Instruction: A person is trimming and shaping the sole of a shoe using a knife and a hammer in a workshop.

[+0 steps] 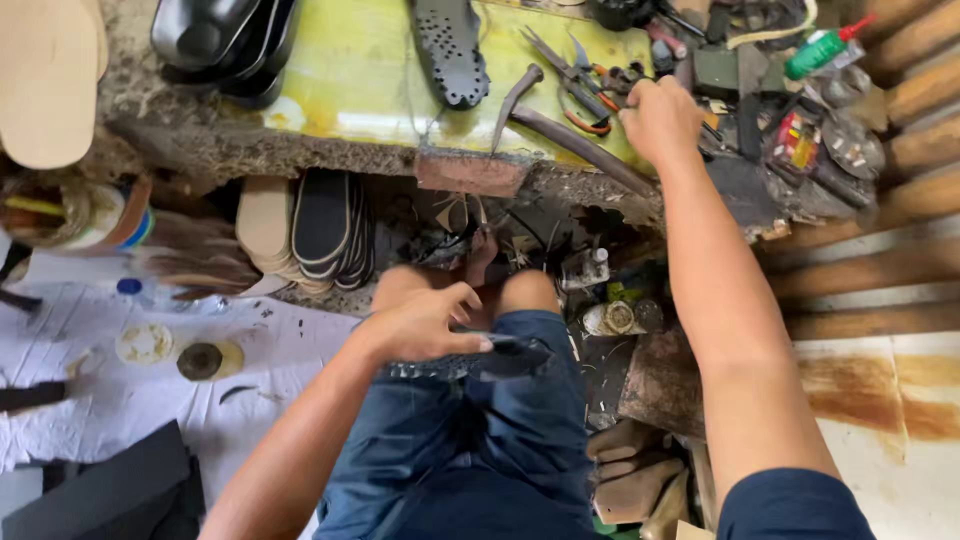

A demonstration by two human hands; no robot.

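Black studded rubber sole piece (500,355) lies across my lap on the dark blue denim shorts (470,440), and my left hand (420,322) grasps it from above, fingers curled over its upper edge and thumb pressed on its near end. Its long axis runs roughly left to right across my thighs, the free end pointing toward my right side. My right hand (660,120) is well apart from it, stretched up and forward to the worn yellow-topped workbench (380,70), where it closes over the cluttered tools at the bench's right end; I cannot tell exactly which item it grips, since the fingers are hidden among them. Just left of that hand lie orange-handled metal pliers (580,85) and a dark curved iron hammer (520,100), and a second black perforated sole (448,45) rests upright on the bench top. So the left hand is on the piece, while the right would have to come back down and inward to reach it.
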